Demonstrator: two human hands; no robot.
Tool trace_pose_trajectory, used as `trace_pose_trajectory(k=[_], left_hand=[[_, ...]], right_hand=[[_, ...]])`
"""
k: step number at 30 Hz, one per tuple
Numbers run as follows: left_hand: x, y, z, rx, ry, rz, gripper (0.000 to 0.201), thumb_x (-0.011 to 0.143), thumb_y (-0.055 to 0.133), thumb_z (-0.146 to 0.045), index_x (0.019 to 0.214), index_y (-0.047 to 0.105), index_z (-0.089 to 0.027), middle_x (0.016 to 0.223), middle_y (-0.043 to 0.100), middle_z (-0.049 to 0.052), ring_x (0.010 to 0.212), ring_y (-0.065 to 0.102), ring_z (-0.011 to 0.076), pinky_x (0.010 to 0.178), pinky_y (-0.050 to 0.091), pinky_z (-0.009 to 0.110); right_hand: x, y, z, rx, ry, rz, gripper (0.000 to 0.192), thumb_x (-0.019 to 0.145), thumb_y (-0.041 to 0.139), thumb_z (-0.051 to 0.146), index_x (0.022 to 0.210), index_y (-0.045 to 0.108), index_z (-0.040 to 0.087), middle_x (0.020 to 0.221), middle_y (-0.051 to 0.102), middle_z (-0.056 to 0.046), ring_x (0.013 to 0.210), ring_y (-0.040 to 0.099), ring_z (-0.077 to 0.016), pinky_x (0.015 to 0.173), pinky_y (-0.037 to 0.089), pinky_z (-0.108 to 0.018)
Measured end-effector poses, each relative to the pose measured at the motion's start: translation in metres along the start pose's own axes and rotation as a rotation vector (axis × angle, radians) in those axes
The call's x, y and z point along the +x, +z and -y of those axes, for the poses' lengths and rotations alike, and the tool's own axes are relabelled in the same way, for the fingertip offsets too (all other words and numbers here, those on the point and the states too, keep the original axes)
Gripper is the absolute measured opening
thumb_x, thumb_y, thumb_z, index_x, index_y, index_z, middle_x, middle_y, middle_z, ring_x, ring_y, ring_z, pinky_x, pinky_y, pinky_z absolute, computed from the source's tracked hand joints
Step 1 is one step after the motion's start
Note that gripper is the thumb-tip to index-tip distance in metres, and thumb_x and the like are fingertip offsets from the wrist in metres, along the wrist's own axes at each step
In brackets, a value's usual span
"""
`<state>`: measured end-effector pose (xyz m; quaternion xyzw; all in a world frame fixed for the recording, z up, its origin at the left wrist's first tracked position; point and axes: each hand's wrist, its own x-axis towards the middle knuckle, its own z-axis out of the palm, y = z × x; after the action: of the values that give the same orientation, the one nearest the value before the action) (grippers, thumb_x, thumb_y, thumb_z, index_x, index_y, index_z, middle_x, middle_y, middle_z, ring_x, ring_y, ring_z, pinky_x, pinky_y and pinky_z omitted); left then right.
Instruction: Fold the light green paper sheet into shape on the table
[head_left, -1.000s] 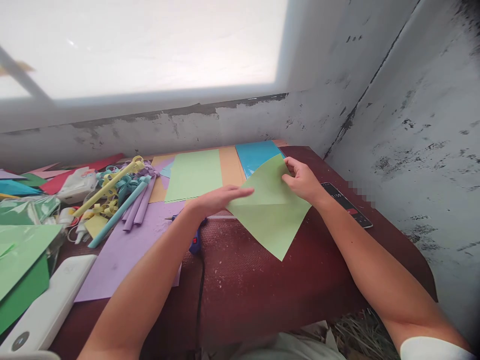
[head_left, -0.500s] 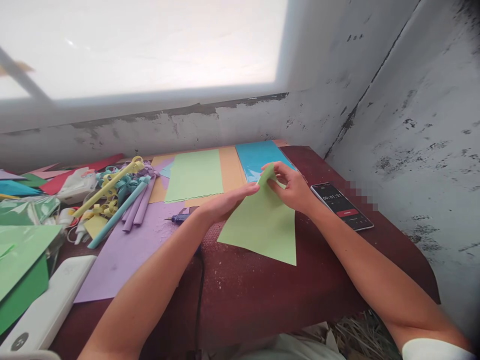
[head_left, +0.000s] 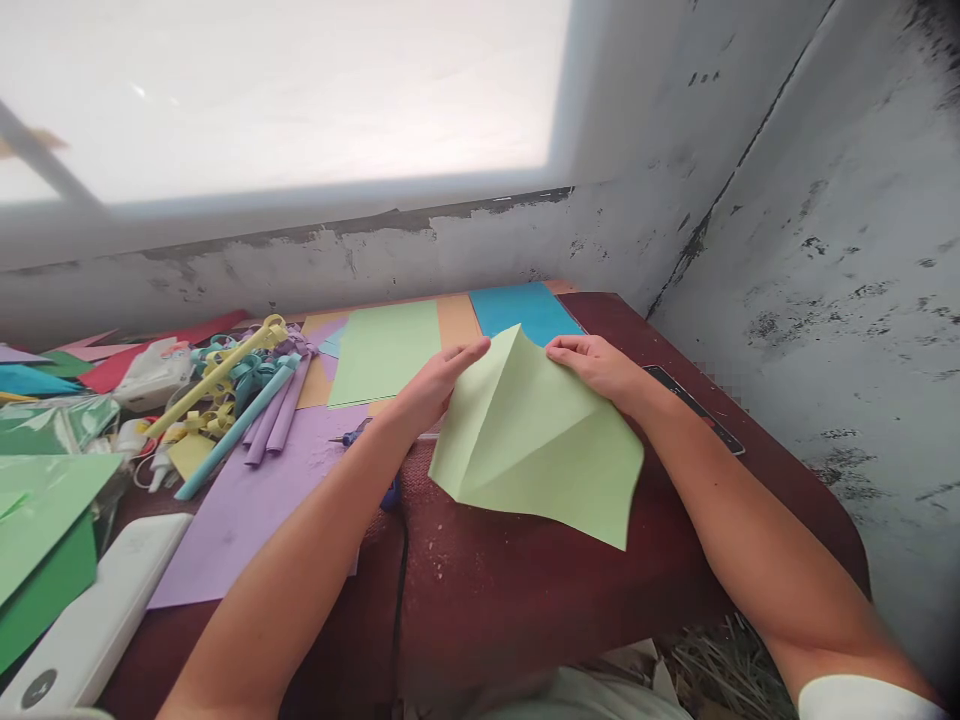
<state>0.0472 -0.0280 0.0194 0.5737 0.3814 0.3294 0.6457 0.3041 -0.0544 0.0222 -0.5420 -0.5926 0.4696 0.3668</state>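
Observation:
A light green sheet of paper (head_left: 540, 440) is spread between my two hands, tilted above the dark red table. Creases run down it from a peak at its top edge. My left hand (head_left: 442, 380) grips its left side, thumb on top and the other fingers mostly hidden. At the upper right edge, my right hand (head_left: 596, 365) pinches the paper between thumb and fingers. Behind lie a stack of light green sheets (head_left: 386, 350) and a blue sheet (head_left: 521, 310). A blue glue gun (head_left: 358, 433) rests beyond my left forearm, partly covered.
Purple paper rolls (head_left: 289, 410), a teal roll (head_left: 240, 425), a yellow roll (head_left: 217, 375) and curled strips lie at left. A white device (head_left: 112, 600) sits at the near left, beside green sheets (head_left: 49, 510). A phone (head_left: 697, 415) is by my right forearm. A black cable (head_left: 401, 580) crosses the table.
The green paper was folded over at its top and has been opened out, now showing creases. My hands have moved apart, the left one leftward to the sheet's side.

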Motion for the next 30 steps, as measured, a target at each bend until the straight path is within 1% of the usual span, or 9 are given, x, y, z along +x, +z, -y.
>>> trace_pose_trajectory(k=[3,8,10,14,17,21,25,27,30], left_hand=[[0.0,-0.01,-0.003,-0.029,-0.076,0.047,0.06,0.076,0.082,-0.057,0.121,0.072,-0.019,0.12,0.074,0.015,0.1,0.074,0.0267,0.077,0.057,0.034],[0.006,-0.025,0.006,0.136,-0.066,-0.018,0.06,0.063,0.093,-0.036,0.117,0.072,-0.021,0.12,0.075,0.012,0.104,0.072,0.0267,0.085,0.058,0.037],[0.009,-0.03,0.011,0.195,-0.067,-0.026,0.054,0.061,0.093,-0.033,0.109,0.072,-0.018,0.112,0.075,0.012,0.1,0.072,0.0259,0.084,0.058,0.037],[0.009,-0.032,0.013,0.272,-0.052,0.021,0.058,0.06,0.091,-0.026,0.111,0.065,-0.02,0.088,0.07,0.003,0.078,0.069,0.0193,0.069,0.056,0.033],[0.004,-0.026,0.006,0.342,-0.005,0.121,0.063,0.065,0.086,-0.024,0.124,0.064,-0.025,0.094,0.068,0.002,0.075,0.066,0.0159,0.066,0.055,0.03],[0.0,-0.02,-0.001,0.484,0.063,0.181,0.053,0.073,0.077,-0.025,0.126,0.069,-0.026,0.107,0.067,0.005,0.071,0.057,0.0114,0.061,0.048,0.026],[-0.001,-0.017,-0.002,0.435,0.062,0.163,0.042,0.077,0.076,-0.029,0.118,0.071,-0.025,0.113,0.067,0.006,0.076,0.06,0.0129,0.066,0.047,0.027],[-0.001,-0.014,-0.001,0.366,0.078,0.128,0.032,0.079,0.078,-0.037,0.106,0.07,-0.022,0.108,0.068,0.006,0.082,0.063,0.0147,0.071,0.048,0.028],[-0.003,-0.007,-0.002,0.265,0.121,0.083,0.032,0.077,0.081,-0.044,0.089,0.064,-0.019,0.094,0.068,0.004,0.079,0.062,0.0138,0.071,0.046,0.027]], right_hand=[[-0.002,-0.006,0.002,0.056,0.104,0.087,0.039,0.087,0.065,0.063,0.089,0.065,0.024,0.083,0.069,-0.003,0.067,0.059,-0.0192,0.062,0.045,-0.032],[0.005,-0.002,-0.009,-0.463,-0.012,0.116,0.045,0.096,0.052,0.062,0.089,0.071,0.023,0.093,0.073,-0.008,0.082,0.062,-0.0248,0.069,0.044,-0.035],[0.008,0.002,-0.013,-0.504,-0.044,0.148,0.037,0.096,0.054,0.056,0.099,0.072,0.024,0.103,0.074,-0.009,0.09,0.065,-0.0264,0.074,0.046,-0.036],[0.008,0.008,-0.017,-0.4,-0.118,0.197,0.034,0.091,0.065,0.044,0.12,0.066,0.026,0.118,0.072,-0.01,0.105,0.066,-0.0274,0.085,0.051,-0.038],[0.007,0.015,-0.017,-0.274,-0.197,0.226,0.038,0.09,0.068,0.039,0.126,0.063,0.026,0.116,0.072,-0.009,0.108,0.067,-0.026,0.09,0.052,-0.04],[0.006,0.023,-0.016,-0.116,-0.266,0.229,0.03,0.093,0.064,0.042,0.117,0.066,0.025,0.109,0.072,-0.007,0.106,0.067,-0.0241,0.094,0.051,-0.04],[0.005,0.027,-0.015,-0.059,-0.242,0.163,0.028,0.09,0.069,0.047,0.102,0.069,0.022,0.103,0.072,-0.007,0.098,0.066,-0.0237,0.088,0.05,-0.039],[0.005,0.028,-0.014,-0.051,-0.232,0.15,0.029,0.088,0.071,0.049,0.098,0.069,0.021,0.099,0.071,-0.006,0.093,0.064,-0.0225,0.084,0.049,-0.038],[0.004,0.029,-0.012,-0.033,-0.247,0.136,0.031,0.085,0.073,0.05,0.094,0.069,0.021,0.093,0.069,-0.005,0.086,0.061,-0.02,0.079,0.046,-0.035]])
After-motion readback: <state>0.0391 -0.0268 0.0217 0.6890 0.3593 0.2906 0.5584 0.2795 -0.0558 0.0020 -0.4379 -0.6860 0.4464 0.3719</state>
